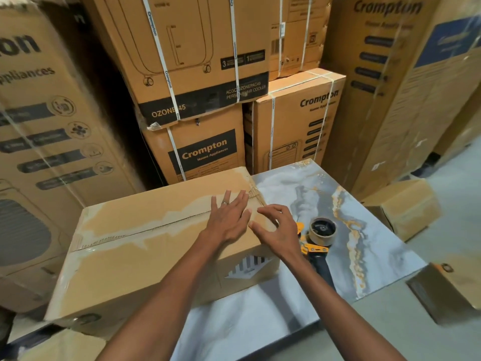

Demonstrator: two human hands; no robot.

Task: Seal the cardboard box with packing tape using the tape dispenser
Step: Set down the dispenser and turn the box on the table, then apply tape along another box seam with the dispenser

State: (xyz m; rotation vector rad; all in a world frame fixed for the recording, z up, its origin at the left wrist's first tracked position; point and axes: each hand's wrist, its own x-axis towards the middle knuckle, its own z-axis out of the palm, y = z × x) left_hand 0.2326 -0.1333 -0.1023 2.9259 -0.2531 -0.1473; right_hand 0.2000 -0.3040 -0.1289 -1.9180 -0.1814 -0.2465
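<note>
Left hand (pixel 230 217) lies flat and open on top of the cardboard box (pixel 145 246), fingers spread, a ring on one finger, palm over the taped centre seam near the box's right end. Right hand (pixel 276 229) just beside it, open with fingers curled loosely, gripping nothing, at the box's top right edge; whether its fingertips touch the cardboard cannot be told. Packing tape (pixel 117 239) runs along the seam, away to the left of the left hand. Tape dispenser (pixel 318 239) rests on the marbled table (pixel 364 230) just right of the right hand, unheld, black handle partly hidden under the right forearm. Stacked cartons (pixel 205 149) stand beyond both hands.
</note>
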